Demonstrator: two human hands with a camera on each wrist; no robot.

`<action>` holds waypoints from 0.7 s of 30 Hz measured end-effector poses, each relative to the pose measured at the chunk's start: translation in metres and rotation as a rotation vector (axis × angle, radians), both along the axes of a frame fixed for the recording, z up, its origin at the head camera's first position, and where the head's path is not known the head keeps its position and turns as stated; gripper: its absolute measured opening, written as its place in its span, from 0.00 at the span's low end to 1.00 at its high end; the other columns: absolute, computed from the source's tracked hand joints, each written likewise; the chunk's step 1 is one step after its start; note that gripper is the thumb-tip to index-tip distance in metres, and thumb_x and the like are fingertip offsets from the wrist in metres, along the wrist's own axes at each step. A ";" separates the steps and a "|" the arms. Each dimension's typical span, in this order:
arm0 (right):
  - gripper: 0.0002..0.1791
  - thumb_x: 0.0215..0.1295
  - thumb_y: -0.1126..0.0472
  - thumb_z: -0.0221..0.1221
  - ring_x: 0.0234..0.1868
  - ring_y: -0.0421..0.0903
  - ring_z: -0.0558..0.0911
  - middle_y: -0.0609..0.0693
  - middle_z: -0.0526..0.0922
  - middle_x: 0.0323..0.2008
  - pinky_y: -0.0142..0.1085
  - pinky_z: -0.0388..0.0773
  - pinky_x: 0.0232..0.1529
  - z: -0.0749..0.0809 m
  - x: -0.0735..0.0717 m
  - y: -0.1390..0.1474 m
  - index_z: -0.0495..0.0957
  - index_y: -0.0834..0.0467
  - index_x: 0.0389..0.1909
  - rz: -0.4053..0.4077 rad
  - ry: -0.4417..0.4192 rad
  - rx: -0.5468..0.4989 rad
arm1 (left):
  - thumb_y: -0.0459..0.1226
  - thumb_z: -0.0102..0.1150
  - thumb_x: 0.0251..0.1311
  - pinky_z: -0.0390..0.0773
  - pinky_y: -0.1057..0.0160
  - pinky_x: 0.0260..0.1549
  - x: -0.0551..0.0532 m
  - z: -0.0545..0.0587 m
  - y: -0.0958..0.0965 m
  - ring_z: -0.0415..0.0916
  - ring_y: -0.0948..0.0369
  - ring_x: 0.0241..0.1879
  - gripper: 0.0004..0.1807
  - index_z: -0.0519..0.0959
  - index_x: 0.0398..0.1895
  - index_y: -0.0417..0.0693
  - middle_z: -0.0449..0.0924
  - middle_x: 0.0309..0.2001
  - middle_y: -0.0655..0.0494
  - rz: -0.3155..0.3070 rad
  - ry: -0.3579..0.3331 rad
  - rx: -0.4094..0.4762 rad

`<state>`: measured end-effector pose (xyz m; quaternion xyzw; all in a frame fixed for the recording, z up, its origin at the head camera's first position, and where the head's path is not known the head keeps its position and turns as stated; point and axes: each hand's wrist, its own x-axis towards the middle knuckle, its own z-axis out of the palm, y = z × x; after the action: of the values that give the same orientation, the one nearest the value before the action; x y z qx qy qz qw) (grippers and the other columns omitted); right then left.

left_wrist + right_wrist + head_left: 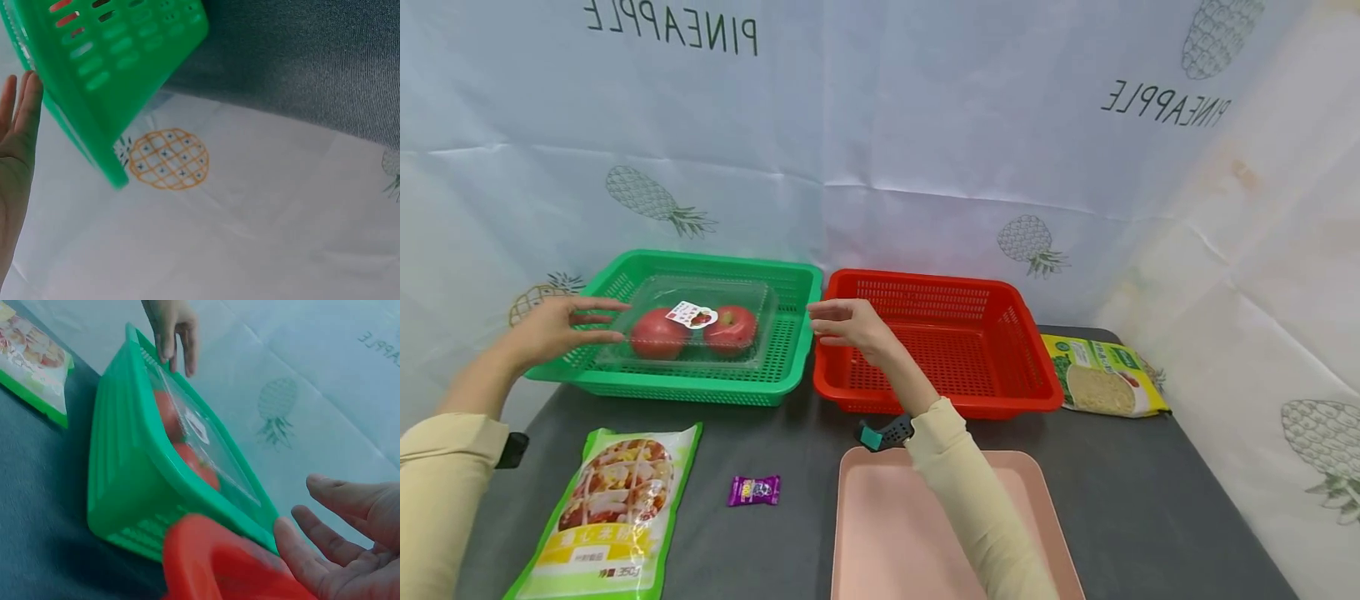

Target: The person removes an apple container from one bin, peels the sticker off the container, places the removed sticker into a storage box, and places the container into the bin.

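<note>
A clear lidded plastic box (pixel 752 342) with two round red fruits (pixel 731 329) and a white label sits in the green basket (pixel 700 387). My left hand (pixel 567 327) hovers at the basket's left end, fingers extended toward the box and apparently not gripping it. Over the left rim of the red basket (pixel 940 350) is my right hand (pixel 853 327), its fingers loosely bent and pointing left, with nothing held. The right wrist view shows this right hand (pixel 350 544) with thumb and fingers spread apart. Only part of the left hand (pixel 19 137) appears in the left wrist view, beside the green rim.
A green-edged food bag (pixel 613 508) lies front left, with a small purple packet (pixel 755 491) to its right. The pink tray (pixel 887 533) lies under my right forearm. A yellow-green bag (pixel 1103 375) rests right of the red basket. A printed curtain (pixel 910 125) stands behind.
</note>
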<state>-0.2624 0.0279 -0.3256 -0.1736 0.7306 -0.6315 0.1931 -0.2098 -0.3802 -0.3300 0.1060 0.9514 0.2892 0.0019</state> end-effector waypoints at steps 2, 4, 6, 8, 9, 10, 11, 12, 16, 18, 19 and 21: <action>0.21 0.66 0.69 0.57 0.55 0.57 0.78 0.61 0.76 0.57 0.41 0.78 0.51 -0.002 0.001 -0.009 0.72 0.66 0.61 0.018 -0.011 -0.016 | 0.35 0.63 0.60 0.75 0.40 0.43 -0.003 -0.002 0.000 0.64 0.29 0.56 0.30 0.67 0.62 0.29 0.57 0.64 0.24 -0.011 -0.013 -0.004; 0.22 0.67 0.70 0.56 0.57 0.58 0.76 0.61 0.76 0.57 0.42 0.77 0.52 -0.004 0.001 -0.018 0.72 0.67 0.61 0.041 -0.034 -0.038 | 0.37 0.64 0.60 0.73 0.37 0.46 -0.004 -0.002 0.000 0.62 0.29 0.58 0.33 0.64 0.65 0.29 0.53 0.66 0.23 -0.010 -0.054 -0.018; 0.22 0.66 0.71 0.56 0.58 0.59 0.75 0.62 0.75 0.58 0.45 0.75 0.54 -0.006 0.002 -0.027 0.71 0.67 0.61 0.058 -0.065 -0.058 | 0.41 0.63 0.61 0.71 0.35 0.46 -0.004 -0.003 -0.001 0.61 0.28 0.59 0.37 0.61 0.68 0.31 0.50 0.66 0.22 0.002 -0.102 -0.046; 0.22 0.66 0.71 0.56 0.59 0.58 0.75 0.62 0.74 0.59 0.46 0.74 0.55 -0.008 0.003 -0.037 0.71 0.67 0.61 0.069 -0.086 -0.058 | 0.43 0.63 0.61 0.71 0.35 0.45 -0.004 -0.004 -0.002 0.60 0.27 0.58 0.41 0.56 0.70 0.31 0.46 0.66 0.19 -0.002 -0.150 -0.058; 0.23 0.66 0.70 0.57 0.58 0.57 0.76 0.62 0.73 0.61 0.45 0.73 0.56 -0.009 0.003 -0.043 0.71 0.67 0.62 0.074 -0.091 -0.052 | 0.43 0.63 0.61 0.71 0.35 0.45 -0.004 -0.004 -0.002 0.60 0.27 0.58 0.42 0.54 0.71 0.32 0.46 0.66 0.18 -0.002 -0.166 -0.065; 0.23 0.66 0.70 0.57 0.57 0.56 0.77 0.62 0.71 0.62 0.45 0.73 0.56 -0.010 0.003 -0.048 0.71 0.67 0.62 0.075 -0.096 -0.046 | 0.44 0.62 0.62 0.72 0.35 0.44 -0.004 -0.005 -0.002 0.60 0.26 0.58 0.43 0.52 0.72 0.32 0.45 0.66 0.17 -0.008 -0.179 -0.067; 0.24 0.65 0.70 0.58 0.57 0.55 0.77 0.63 0.70 0.63 0.44 0.74 0.56 -0.010 0.003 -0.053 0.70 0.66 0.62 0.081 -0.092 -0.032 | 0.43 0.62 0.62 0.72 0.35 0.43 -0.003 -0.006 -0.002 0.60 0.25 0.57 0.44 0.50 0.72 0.32 0.43 0.65 0.17 -0.014 -0.191 -0.061; 0.25 0.65 0.69 0.58 0.57 0.53 0.77 0.63 0.69 0.64 0.43 0.74 0.56 -0.011 0.002 -0.058 0.70 0.66 0.63 0.086 -0.091 -0.018 | 0.43 0.62 0.62 0.72 0.35 0.43 -0.003 -0.008 -0.002 0.60 0.24 0.56 0.45 0.47 0.73 0.31 0.42 0.66 0.16 -0.021 -0.201 -0.051; 0.27 0.64 0.68 0.61 0.61 0.52 0.73 0.62 0.64 0.67 0.45 0.72 0.58 -0.012 0.001 -0.073 0.69 0.63 0.65 0.104 -0.085 0.036 | 0.42 0.61 0.63 0.71 0.34 0.44 -0.005 -0.013 -0.002 0.58 0.22 0.56 0.47 0.43 0.73 0.32 0.38 0.66 0.16 -0.026 -0.218 -0.027; 0.29 0.62 0.67 0.62 0.65 0.54 0.67 0.61 0.62 0.68 0.48 0.70 0.59 -0.012 -0.001 -0.078 0.70 0.61 0.65 0.088 -0.110 0.039 | 0.43 0.61 0.63 0.69 0.33 0.45 -0.007 -0.014 -0.001 0.53 0.21 0.58 0.47 0.43 0.73 0.32 0.39 0.66 0.16 -0.021 -0.221 -0.032; 0.29 0.62 0.68 0.63 0.67 0.55 0.65 0.61 0.61 0.69 0.49 0.69 0.60 -0.013 -0.001 -0.080 0.70 0.60 0.65 0.075 -0.125 0.036 | 0.43 0.61 0.63 0.69 0.33 0.45 -0.008 -0.015 -0.001 0.51 0.21 0.58 0.47 0.44 0.73 0.32 0.39 0.66 0.16 -0.020 -0.219 -0.037; 0.30 0.61 0.68 0.64 0.69 0.55 0.61 0.60 0.59 0.70 0.51 0.68 0.61 -0.015 -0.003 -0.084 0.69 0.58 0.65 0.044 -0.160 0.028 | 0.44 0.61 0.63 0.71 0.36 0.44 -0.010 -0.016 0.000 0.54 0.23 0.58 0.46 0.46 0.73 0.31 0.42 0.66 0.16 -0.020 -0.208 -0.051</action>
<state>-0.2655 -0.0563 -0.3403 -0.1357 0.7177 -0.6286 0.2670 -0.2202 -0.3804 -0.3456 0.0847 0.9520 0.2743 0.1062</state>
